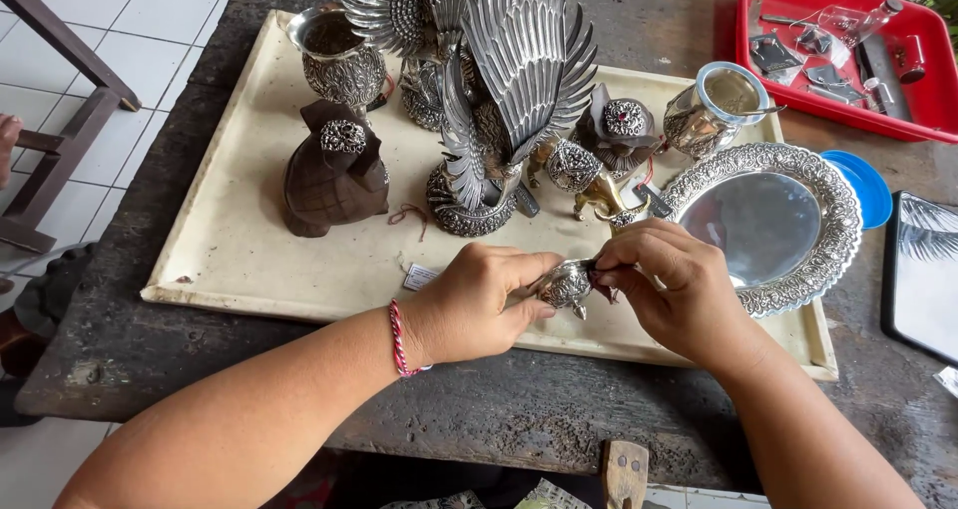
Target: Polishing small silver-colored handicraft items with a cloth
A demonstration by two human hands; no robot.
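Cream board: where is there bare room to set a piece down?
Bare: cream board front-left, between dark wooden figure and left hand. Crowded: back around winged statue; right by silver tray.

a cream board (pixel 249 259) on a dark wooden table (pixel 559 419) carries a winged silver bird statue (pixel 499 100), a dark carved figure (pixel 334 175), two embossed silver cups (pixel 339 60) and an ornate silver tray (pixel 768 225). a red tray (pixel 848 110) of small tools sits far right.
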